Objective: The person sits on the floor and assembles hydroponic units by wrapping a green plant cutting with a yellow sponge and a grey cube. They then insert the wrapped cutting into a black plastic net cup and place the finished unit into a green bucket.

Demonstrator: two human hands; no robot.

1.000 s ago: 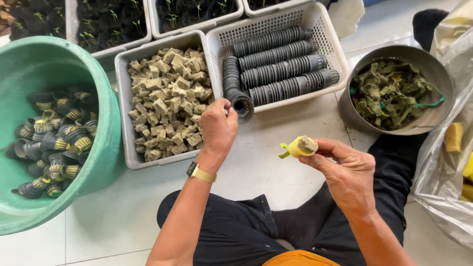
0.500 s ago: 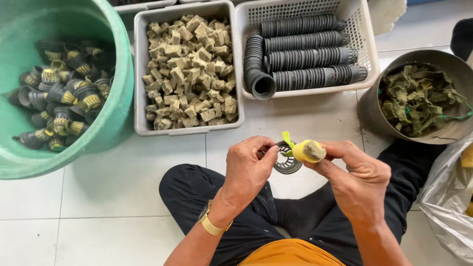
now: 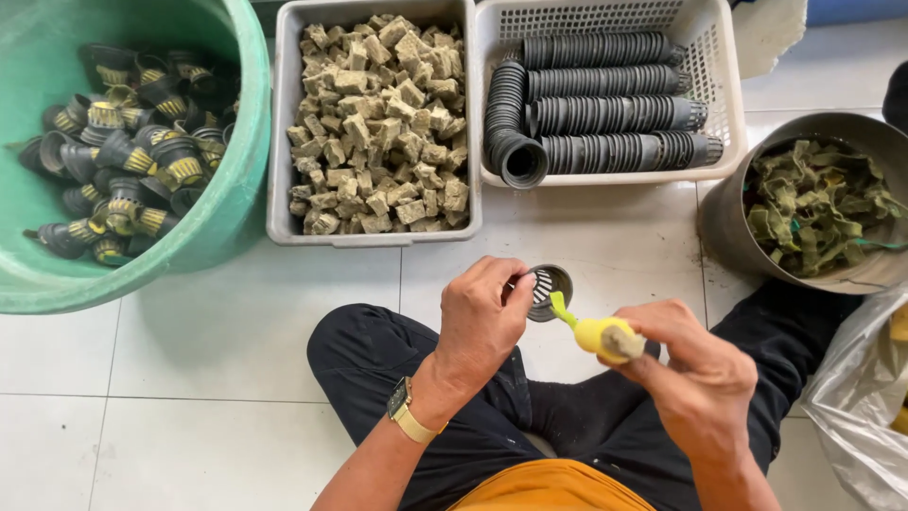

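Since the earlier frame the left hand [image 3: 487,317] has come back from the basket and now pinches a small black slotted net cup [image 3: 549,287] at mid-frame, its mouth facing right. The right hand [image 3: 695,364] grips a yellow sponge plug [image 3: 605,336], its green tip pointing left at the cup, almost touching. Beyond lie a grey tray of tan cubes [image 3: 378,114] and a white basket of stacked cups [image 3: 605,95].

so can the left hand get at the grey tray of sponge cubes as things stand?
Probably not freely: the left hand already holds a small black net cup. The grey tray of sponge cubes lies uncovered ahead.
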